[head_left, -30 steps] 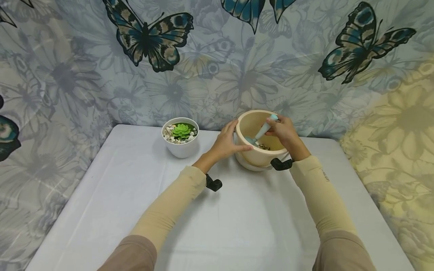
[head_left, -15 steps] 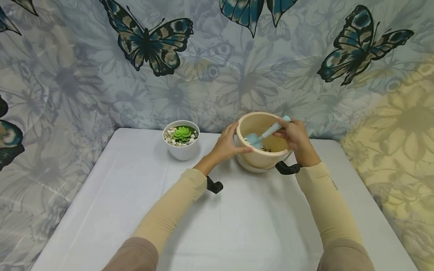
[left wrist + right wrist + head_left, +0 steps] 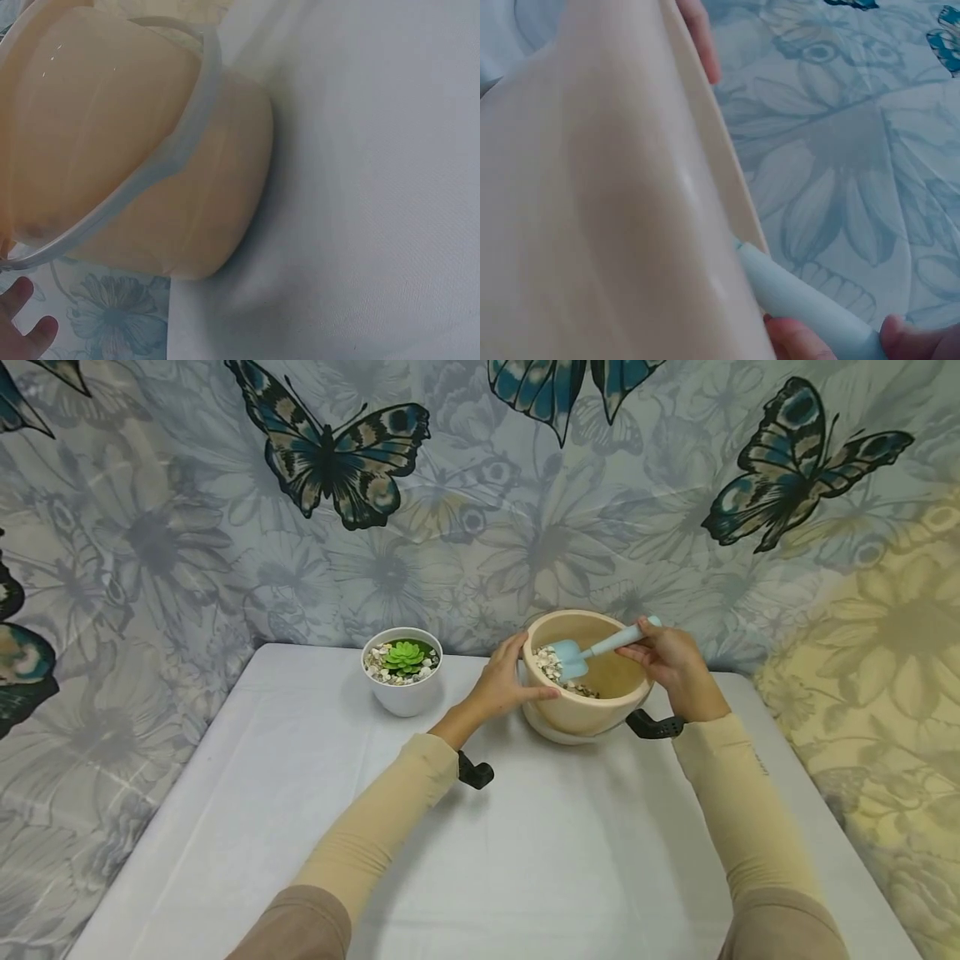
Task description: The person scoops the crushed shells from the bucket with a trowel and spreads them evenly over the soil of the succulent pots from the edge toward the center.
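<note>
A cream plastic bucket with a pale handle stands on the table, leaning slightly to the left. At its left side my left hand holds the rim, thumb along the front and fingers spread behind. My right hand pinches the handle of a light blue toy shovel over the right rim. The blade is inside the bucket, against pale pebbles heaped at the left wall. In the right wrist view, the bucket's wall hides the blade; only the shovel's handle shows.
To the left of the bucket stands a white pot with a green succulent among pebbles. A white cloth covers the table. Butterfly-printed fabric hangs right behind the table's back edge.
My right hand has moved right, and the shovel now lies flatter, its blade exposed. Pebbles are now visible at the bucket's left wall. My left hand has stayed at the rim.
</note>
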`<state>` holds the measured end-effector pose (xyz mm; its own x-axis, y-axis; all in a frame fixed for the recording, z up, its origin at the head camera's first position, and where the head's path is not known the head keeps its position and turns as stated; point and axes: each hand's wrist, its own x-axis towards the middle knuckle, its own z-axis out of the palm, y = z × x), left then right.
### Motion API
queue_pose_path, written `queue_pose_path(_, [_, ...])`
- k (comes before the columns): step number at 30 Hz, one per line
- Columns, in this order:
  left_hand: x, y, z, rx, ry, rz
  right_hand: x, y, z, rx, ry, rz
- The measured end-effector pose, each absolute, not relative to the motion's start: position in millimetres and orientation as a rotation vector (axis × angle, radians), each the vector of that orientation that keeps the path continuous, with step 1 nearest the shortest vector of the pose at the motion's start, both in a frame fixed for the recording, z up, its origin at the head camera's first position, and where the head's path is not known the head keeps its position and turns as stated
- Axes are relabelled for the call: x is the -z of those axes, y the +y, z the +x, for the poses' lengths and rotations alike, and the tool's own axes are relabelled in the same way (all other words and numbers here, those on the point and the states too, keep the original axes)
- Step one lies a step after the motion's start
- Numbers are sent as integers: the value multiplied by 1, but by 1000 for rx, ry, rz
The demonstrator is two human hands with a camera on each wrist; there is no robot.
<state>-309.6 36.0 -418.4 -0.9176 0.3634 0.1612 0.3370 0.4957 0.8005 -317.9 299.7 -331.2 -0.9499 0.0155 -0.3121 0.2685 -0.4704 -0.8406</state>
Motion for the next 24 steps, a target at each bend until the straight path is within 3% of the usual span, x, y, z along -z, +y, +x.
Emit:
queue_pose_path(10, [420, 35, -309, -1438, 2688, 619, 327, 306, -326, 2503, 1389, 431])
queue_pose_path(24, [417, 38, -307, -1441, 2699, 646, 331, 339, -313, 2629, 1032, 488])
